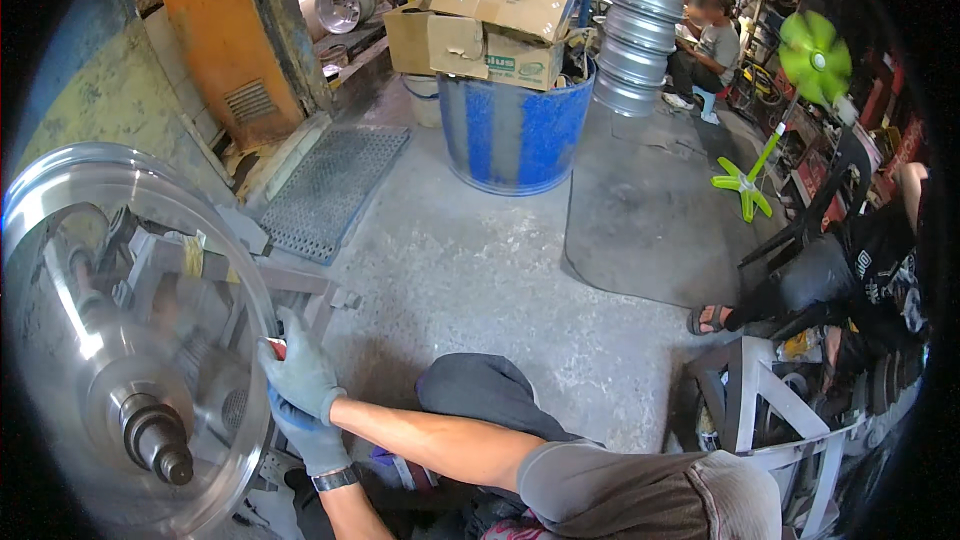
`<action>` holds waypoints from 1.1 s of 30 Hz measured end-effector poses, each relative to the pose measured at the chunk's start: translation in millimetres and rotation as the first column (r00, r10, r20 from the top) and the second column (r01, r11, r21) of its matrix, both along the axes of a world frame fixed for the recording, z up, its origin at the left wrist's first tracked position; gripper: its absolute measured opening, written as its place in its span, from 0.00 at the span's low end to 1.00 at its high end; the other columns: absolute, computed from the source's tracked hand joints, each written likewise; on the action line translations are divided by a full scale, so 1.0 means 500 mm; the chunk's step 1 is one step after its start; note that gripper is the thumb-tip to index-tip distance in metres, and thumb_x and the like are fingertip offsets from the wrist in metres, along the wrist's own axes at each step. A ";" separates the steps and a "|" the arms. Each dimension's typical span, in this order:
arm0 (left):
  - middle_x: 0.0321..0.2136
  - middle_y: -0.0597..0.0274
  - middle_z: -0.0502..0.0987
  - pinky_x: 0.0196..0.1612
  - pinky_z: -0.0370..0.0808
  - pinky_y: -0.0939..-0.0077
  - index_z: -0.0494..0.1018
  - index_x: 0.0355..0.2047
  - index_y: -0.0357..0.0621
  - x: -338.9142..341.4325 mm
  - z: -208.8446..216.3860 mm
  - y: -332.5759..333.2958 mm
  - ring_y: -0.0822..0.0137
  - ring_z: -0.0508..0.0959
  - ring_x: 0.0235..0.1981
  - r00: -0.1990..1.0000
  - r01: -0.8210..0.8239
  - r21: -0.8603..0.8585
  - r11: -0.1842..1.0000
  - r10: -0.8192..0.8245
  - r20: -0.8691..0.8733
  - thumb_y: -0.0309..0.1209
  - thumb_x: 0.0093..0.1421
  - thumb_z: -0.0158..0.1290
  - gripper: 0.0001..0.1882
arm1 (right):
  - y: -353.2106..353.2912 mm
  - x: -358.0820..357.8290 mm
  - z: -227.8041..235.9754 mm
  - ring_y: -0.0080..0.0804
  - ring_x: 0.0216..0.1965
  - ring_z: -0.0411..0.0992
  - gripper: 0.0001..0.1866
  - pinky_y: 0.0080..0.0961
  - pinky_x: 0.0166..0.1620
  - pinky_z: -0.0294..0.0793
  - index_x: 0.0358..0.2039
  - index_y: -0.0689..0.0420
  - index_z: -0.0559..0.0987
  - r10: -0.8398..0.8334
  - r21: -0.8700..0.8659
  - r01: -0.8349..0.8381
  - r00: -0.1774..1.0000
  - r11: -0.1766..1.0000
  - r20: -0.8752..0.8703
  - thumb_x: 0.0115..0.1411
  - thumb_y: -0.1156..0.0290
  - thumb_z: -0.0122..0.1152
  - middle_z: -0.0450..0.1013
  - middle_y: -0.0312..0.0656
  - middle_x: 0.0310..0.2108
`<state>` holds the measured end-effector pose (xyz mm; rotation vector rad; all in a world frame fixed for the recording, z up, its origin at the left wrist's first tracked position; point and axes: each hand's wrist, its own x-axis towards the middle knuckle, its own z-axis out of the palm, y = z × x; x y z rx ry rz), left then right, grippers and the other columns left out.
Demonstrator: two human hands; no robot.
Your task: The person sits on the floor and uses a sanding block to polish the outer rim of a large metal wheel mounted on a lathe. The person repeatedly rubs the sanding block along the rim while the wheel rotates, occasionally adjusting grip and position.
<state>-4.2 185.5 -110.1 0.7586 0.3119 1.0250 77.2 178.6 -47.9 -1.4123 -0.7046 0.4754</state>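
Observation:
A large shiny wheel rim [262, 290] at the left looks see-through and smeared, as if spinning on a dark stepped shaft end [158, 440]. My right hand [303, 368], in a grey glove, is closed on a small red piece [277, 347] held against the edge of the rim. Its exact kind is too small to make out. Just below, my left hand [312, 440], in a grey and blue glove with a dark watch at the wrist, is close against the right hand beside the rim. Its fingers are mostly hidden.
A grey metal frame [330, 295] stands behind the rim. Ahead is a blue tub [515, 135] topped with cardboard boxes [505, 0], beside stacked wheel rims [636, 45]. A green fan [815, 58] and a seated person [820, 275] are at the right; another person [712, 45] sits farther back.

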 end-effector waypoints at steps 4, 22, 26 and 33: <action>0.59 0.55 0.73 0.63 0.69 0.64 0.65 0.65 0.41 0.007 0.025 -0.030 0.61 0.75 0.57 0.990 -0.101 0.030 0.994 0.104 -0.092 0.38 0.75 0.37 0.24 | 0.002 -0.004 -0.010 0.63 0.42 0.78 0.29 0.50 0.45 0.76 0.62 0.60 0.66 0.089 -0.011 -0.089 0.996 0.996 -0.012 0.64 0.61 0.59 0.78 0.60 0.39; 0.59 0.57 0.75 0.65 0.68 0.66 0.70 0.62 0.39 0.044 0.003 -0.030 0.62 0.74 0.59 0.976 -0.173 -0.267 0.948 0.200 0.080 0.38 0.74 0.43 0.22 | -0.004 0.010 -0.009 0.55 0.42 0.77 0.21 0.44 0.46 0.76 0.49 0.62 0.72 0.031 0.110 -0.036 0.998 0.993 0.046 0.61 0.63 0.64 0.76 0.59 0.40; 0.58 0.54 0.75 0.64 0.69 0.62 0.70 0.61 0.38 0.024 -0.005 -0.028 0.59 0.75 0.58 0.985 -0.126 -0.148 0.981 0.141 0.096 0.40 0.74 0.38 0.24 | -0.012 0.010 0.001 0.60 0.47 0.77 0.25 0.47 0.48 0.76 0.55 0.63 0.70 0.117 -0.151 -0.102 0.989 0.983 0.094 0.63 0.60 0.61 0.76 0.61 0.45; 0.58 0.55 0.75 0.63 0.68 0.64 0.67 0.62 0.40 0.004 0.007 -0.013 0.60 0.75 0.57 0.991 0.029 -0.092 0.995 -0.016 0.135 0.40 0.75 0.37 0.23 | -0.006 0.002 -0.005 0.60 0.54 0.74 0.31 0.47 0.54 0.73 0.61 0.64 0.67 0.085 -0.011 -0.085 0.996 0.996 0.007 0.64 0.59 0.60 0.72 0.65 0.53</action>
